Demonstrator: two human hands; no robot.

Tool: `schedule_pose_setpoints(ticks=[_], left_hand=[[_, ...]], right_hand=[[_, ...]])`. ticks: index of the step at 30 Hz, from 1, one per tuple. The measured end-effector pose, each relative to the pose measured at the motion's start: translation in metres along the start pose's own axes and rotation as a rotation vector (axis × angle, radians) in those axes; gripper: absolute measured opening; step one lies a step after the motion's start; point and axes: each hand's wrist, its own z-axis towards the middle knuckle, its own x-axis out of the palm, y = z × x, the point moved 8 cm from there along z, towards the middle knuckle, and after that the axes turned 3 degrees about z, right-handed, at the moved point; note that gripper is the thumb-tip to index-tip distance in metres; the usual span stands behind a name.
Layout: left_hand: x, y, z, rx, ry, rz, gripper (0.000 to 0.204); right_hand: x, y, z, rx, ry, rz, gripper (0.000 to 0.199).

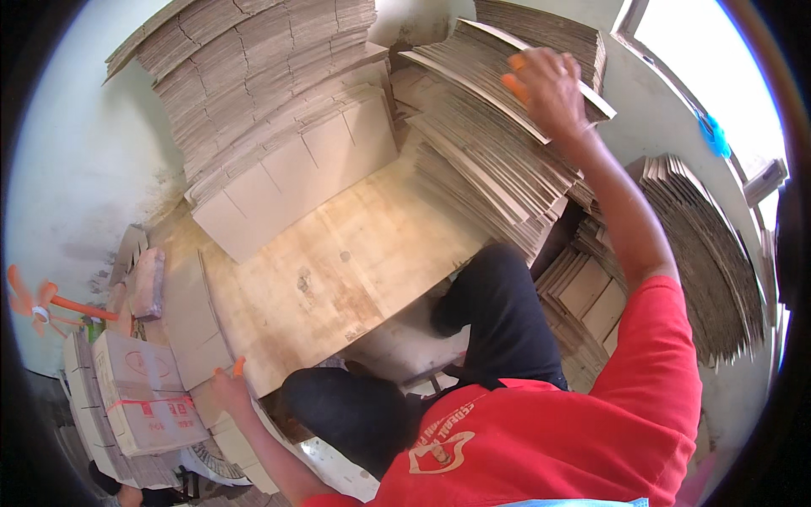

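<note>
My right hand (553, 91) is raised at the top of a tall stack of brown cardboard sheets (486, 114) at the far right. Orange covers are on its thumb and a finger, which are spread over the top sheet. Low at the left, my left hand (232, 390) is at the near corner of a flat cardboard sheet (193, 325). Two orange-covered tips stand apart there; its other fingers are hidden. Between my hands lies a worn wooden board (338, 270). A large pile of slotted cardboard pieces (296, 144) stands on its far side.
A taped carton (148, 393) sits at the left, with an orange fan (42, 308) and a brick-like block (149, 283) nearby. More cardboard stacks (697, 253) lean by the wall and window at right. My knees (498, 313) are against the board's near edge.
</note>
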Motion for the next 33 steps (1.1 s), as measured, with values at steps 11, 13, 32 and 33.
schedule_pose_setpoints(ticks=[11, 13, 32, 33], left_hand=[[-0.039, -0.081, 0.009, 0.183, -0.102, -0.082, 0.046], [-0.047, -0.097, 0.015, 0.231, -0.118, -0.130, 0.045], [-0.127, -0.438, 0.197, 0.758, -0.293, -0.586, 0.066], [-0.118, -0.451, 0.204, 0.742, -0.228, -0.551, 0.068]], right_hand=[[0.076, -0.154, -0.010, 0.437, 0.645, 0.013, 0.027], [0.063, -0.163, -0.001, 0.493, 0.471, -0.042, 0.028], [0.037, 0.018, -0.016, 0.618, -0.199, 1.160, 0.020], [0.044, 0.025, -0.019, 0.649, -0.142, 1.092, 0.020]])
